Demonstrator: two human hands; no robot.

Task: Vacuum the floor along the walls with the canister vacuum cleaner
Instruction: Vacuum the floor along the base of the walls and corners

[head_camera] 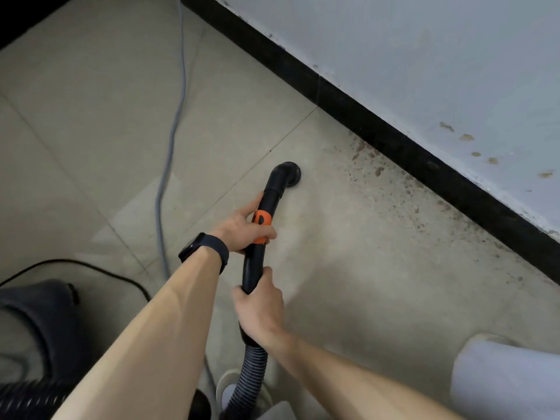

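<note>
Head view: the left hand [242,228] has its grip curled round the orange collar of the black plastic vacuum wand [254,265]. The right hand [260,307] grips the wand's lower end, just above the ribbed grey hose [248,380]. The round black nozzle [289,172] rests on the beige tiled floor [91,116], apart from the black skirting board [394,131] — a stained, speckled strip lies between. A thin grey cable [175,116] trails along the open tiles to the left — the dark canister body [45,322] sits at lower left.

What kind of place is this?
Likely an indoor room, maybe a utility space: beige tiled floor, black baseboard under a stained white wall, gray cable loose on the tiles.
</note>
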